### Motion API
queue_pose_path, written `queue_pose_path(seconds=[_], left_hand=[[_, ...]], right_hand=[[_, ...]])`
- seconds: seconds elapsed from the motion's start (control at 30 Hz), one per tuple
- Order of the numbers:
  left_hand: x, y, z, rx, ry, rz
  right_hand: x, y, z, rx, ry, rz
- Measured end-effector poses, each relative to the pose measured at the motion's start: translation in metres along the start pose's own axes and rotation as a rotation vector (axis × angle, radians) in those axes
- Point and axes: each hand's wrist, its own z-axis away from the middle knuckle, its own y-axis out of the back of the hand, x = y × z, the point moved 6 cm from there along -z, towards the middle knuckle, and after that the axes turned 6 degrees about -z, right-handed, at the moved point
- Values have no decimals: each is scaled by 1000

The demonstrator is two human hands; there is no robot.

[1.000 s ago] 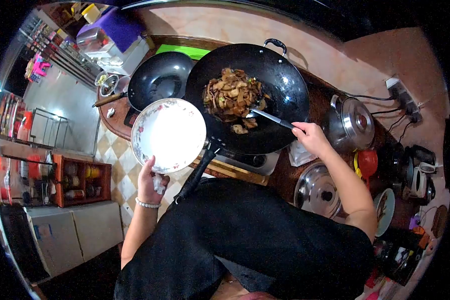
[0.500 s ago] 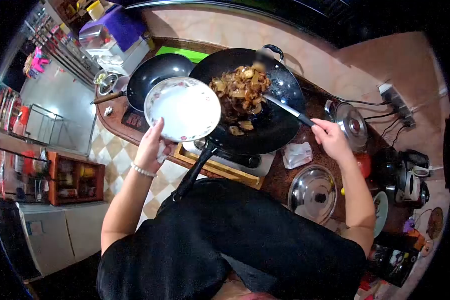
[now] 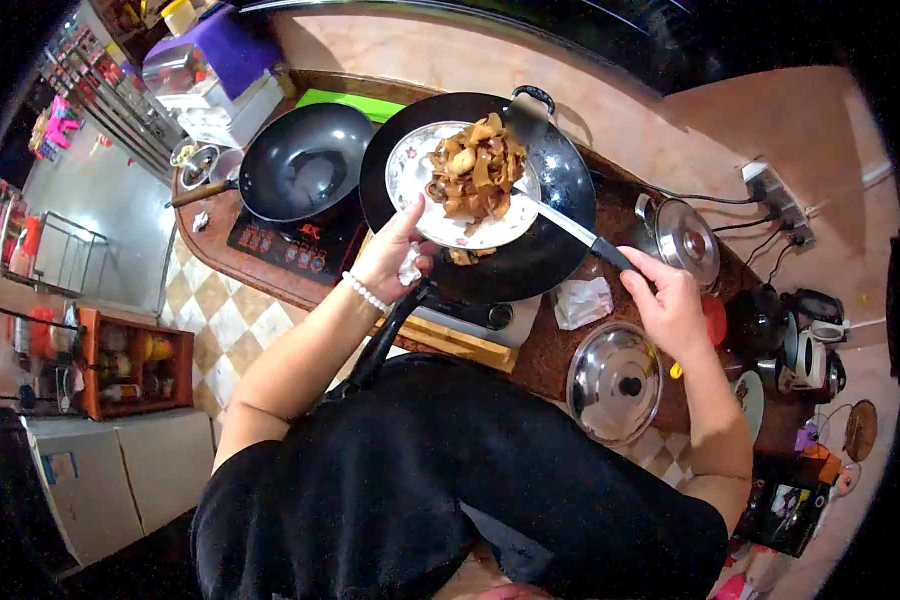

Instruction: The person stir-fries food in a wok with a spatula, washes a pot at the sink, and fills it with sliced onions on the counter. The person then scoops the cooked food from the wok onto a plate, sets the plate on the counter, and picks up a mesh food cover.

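Brown food (image 3: 477, 165) is on or just over the white plate (image 3: 407, 172), top middle of the frame. The left hand (image 3: 392, 266), fingers bent, holds the plate; the right hand (image 3: 665, 297) is closed around a long tool (image 3: 576, 228). Most seems out of the wok (image 3: 555, 265); a few bits (image 3: 467, 256) are left.

Over on the left, a smaller dark wok (image 3: 305, 165) with a wooden handle overlaps a black cooktop (image 3: 278, 246) marked in red. A bright green board (image 3: 345, 106) lies behind it, near the wall. To the right I see a crumpled white bag (image 3: 582, 303), a steel lid (image 3: 610, 408) with a black knob, and a lidded pot (image 3: 682, 268) below a wall-mounted socket strip (image 3: 778, 203).
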Motion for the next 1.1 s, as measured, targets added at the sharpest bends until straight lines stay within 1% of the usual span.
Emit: queue_pose_path(seconds=[0.07, 0.13, 0.17, 0.2, 0.27, 0.3, 0.33, 0.43, 0.5, 0.57, 0.7, 0.83, 0.9, 1.1], left_hand=[[-4, 1, 4, -29, 30, 41], [-7, 3, 4, -38, 18, 46], [-8, 5, 4, -35, 21, 47], [-8, 6, 4, -52, 11, 53], [-10, 10, 1, -66, 0, 60], [-10, 12, -1, -73, -28, 64], [-10, 13, -2, -81, -58, 68], [-8, 13, 3, -22, -64, 49], [-8, 15, 4, -38, -53, 68], [-9, 18, 2, -53, -44, 88], [-13, 21, 1, -77, 5, 173], [-20, 24, -4, -85, 55, 264], [-18, 22, -3, -117, 52, 276], [-7, 14, 2, -192, 6, 298]], right_hand=[[3, -4, 5, 13, 25, 2], [-6, -3, 8, 103, 179, 166], [-8, -3, 9, 111, 195, 228], [-7, -3, 9, 108, 193, 227], [-9, -2, 8, 173, 266, 359], [-8, -2, 7, 170, 267, 359], [-9, -2, 6, 195, 287, 423], [-10, -1, 6, 233, 329, 529], [-10, 0, 6, 248, 352, 573], [-12, 1, 6, 256, 420, 647], [-19, -3, 8, 230, 468, 672], [-20, 1, 7, 301, 480, 654], [-17, 7, 7, 355, 463, 665], [-32, 13, 10, 365, 518, 644]])
